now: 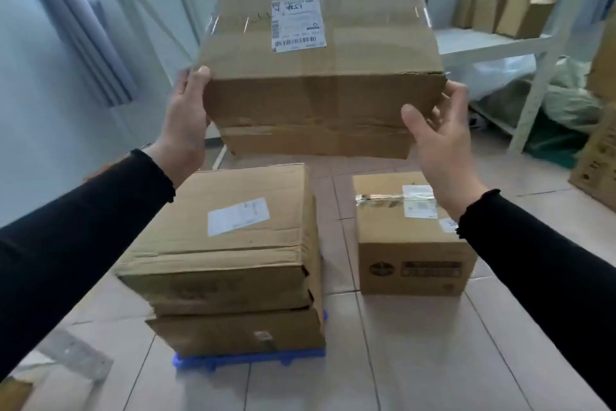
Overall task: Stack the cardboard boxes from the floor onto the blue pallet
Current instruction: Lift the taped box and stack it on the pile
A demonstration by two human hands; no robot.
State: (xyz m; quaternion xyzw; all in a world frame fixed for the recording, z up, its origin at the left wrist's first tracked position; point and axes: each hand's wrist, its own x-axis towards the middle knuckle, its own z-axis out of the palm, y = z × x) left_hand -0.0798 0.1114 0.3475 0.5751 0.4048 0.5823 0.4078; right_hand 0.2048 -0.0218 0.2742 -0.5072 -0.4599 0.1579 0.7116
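Observation:
A large cardboard box (320, 54) with a white shipping label is held up in the air at the top centre. My left hand (186, 117) grips its left side and my right hand (440, 137) presses its right lower corner, fingers spread. Another flat box (316, 140) shows right under it; whether it is held too I cannot tell. Below, two boxes are stacked on the blue pallet (246, 359): the upper box (230, 227) with a white label, the lower box (240, 330). A smaller box (406, 237) stands on the tiled floor to the right.
A white metal shelf (493, 40) with several small cartons stands at the back right, plastic bags under it. More boxes (596, 157) sit at the far right edge. A curtain (76, 27) hangs at the left. A metal ruler (76, 357) lies on the floor at left.

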